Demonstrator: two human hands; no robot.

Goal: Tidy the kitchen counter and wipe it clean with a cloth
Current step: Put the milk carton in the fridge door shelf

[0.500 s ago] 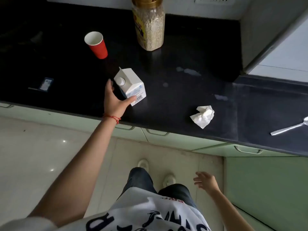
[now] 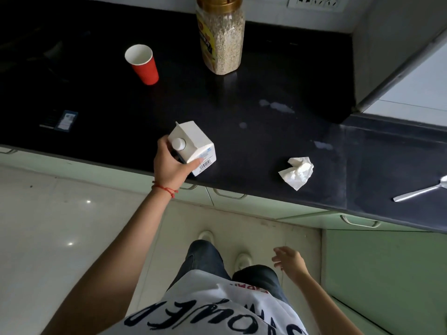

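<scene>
My left hand grips a white milk carton with a screw cap, held tilted over the front edge of the black counter. A crumpled white tissue lies on the counter to the right of the carton. Pale wet smears mark the counter behind it. My right hand hangs low beside my leg, fingers apart, holding nothing.
A red paper cup and a tall jar of grain with a gold lid stand at the back. A small dark packet lies at the left, a metal spoon at the right edge. Green cabinet drawers run below.
My left hand has closed around the carton and drawn it toward the counter's front edge. The right hand has barely moved.
</scene>
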